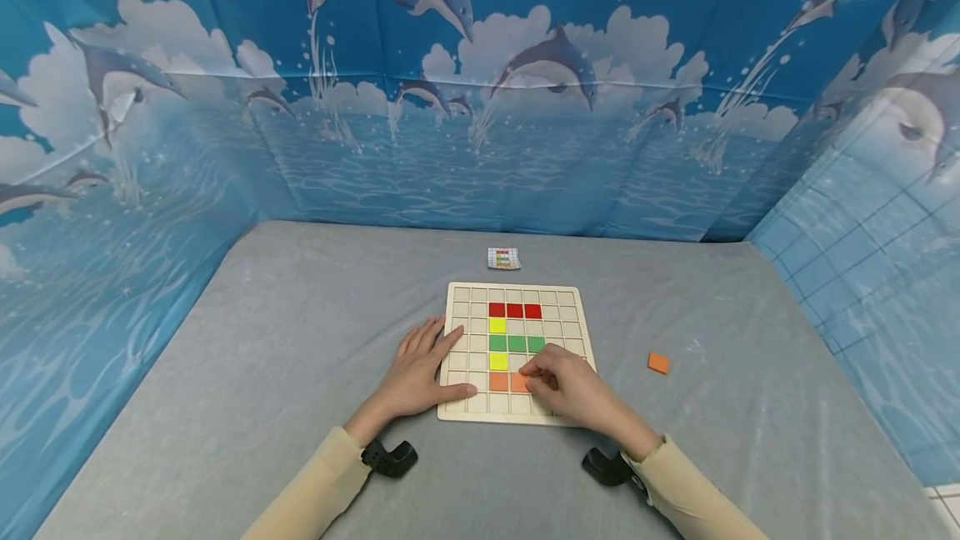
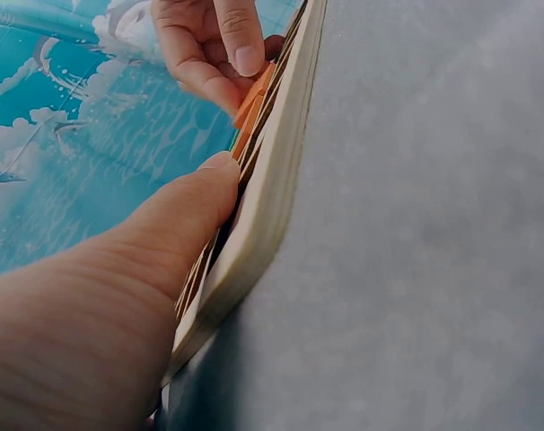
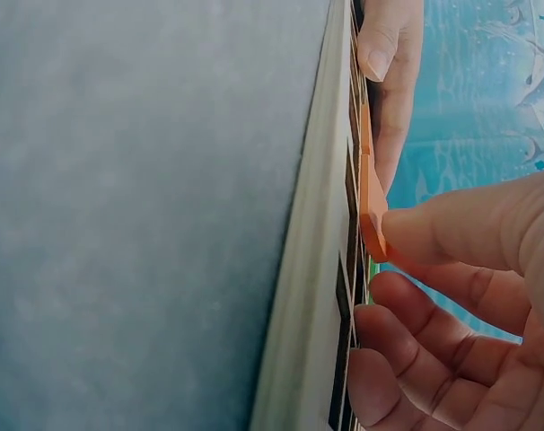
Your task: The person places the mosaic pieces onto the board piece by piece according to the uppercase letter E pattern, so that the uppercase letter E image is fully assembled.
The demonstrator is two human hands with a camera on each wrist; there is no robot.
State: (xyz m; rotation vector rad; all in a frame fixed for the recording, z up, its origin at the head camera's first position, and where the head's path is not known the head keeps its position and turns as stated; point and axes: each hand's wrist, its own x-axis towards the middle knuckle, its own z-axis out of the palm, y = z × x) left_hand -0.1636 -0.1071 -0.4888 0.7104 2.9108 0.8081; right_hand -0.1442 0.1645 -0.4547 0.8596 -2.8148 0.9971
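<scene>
Both hands work on the wooden board (image 1: 517,411) that lies on the grey table (image 1: 262,340). Left hand (image 1: 420,373) lies flat with relaxed, straight fingers on the left edge of the board, its thumb (image 2: 187,202) pressing on the front row, and it holds nothing; it only keeps the board in place. Right hand (image 1: 573,390) has its fingers curled, and the fingertips (image 3: 434,238) pinch an orange tile (image 3: 372,211). This tile is tilted: one edge sits already in its square, the other edge is raised, as the right wrist view shows.

To finish this step well, I think the tile should be lowered slowly until it is level with the board, and then pressed lightly from above. It is better that the left hand does not lift, because the board may slide on the cloth.

Just left of the pinched tile, between the two hands, a second orange tile (image 1: 498,382) lies flat in its square. Farther from the hands come the yellow, green and red tiles (image 1: 514,310). To the right of the right hand, well apart, a loose orange tile (image 1: 657,362) lies on the table. Beyond the board is a small pattern card (image 1: 503,258).
</scene>
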